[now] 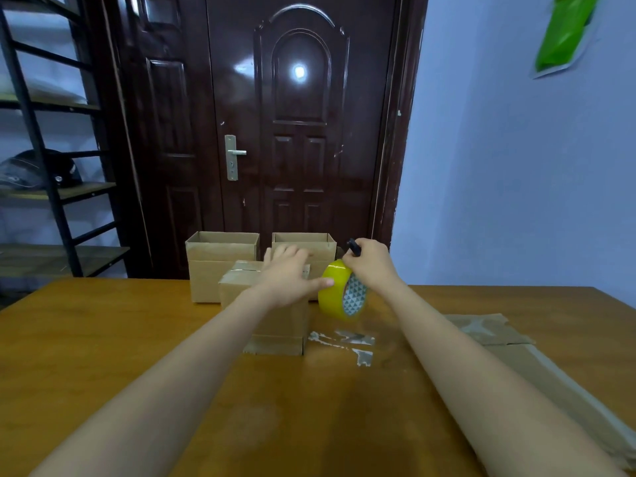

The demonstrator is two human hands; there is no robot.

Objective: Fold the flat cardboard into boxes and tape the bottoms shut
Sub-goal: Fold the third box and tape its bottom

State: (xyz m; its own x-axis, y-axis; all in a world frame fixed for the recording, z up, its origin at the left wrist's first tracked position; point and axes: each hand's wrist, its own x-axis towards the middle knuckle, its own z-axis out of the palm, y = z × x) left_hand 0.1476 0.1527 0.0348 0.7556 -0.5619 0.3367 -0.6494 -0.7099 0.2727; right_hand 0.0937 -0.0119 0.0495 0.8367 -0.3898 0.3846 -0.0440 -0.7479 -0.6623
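A folded cardboard box (278,325) stands bottom-up in the middle of the wooden table (137,339), with tape across its closed flaps. My left hand (289,273) lies flat on top of it, thumb stretched toward the yellow tape roll (339,290). The roll hangs just right of the box at its top edge. My right hand (368,261) is above the roll and grips a small black tool (354,247), probably a cutter. Two open-topped finished boxes (222,259) (309,244) stand behind, at the table's far edge.
A stack of flat cardboard (537,359) lies along the table's right side. Scraps of tape residue (347,342) stick to the wood right of the box. A dark door (299,132) is behind the table and a metal shelf (51,187) stands at the left.
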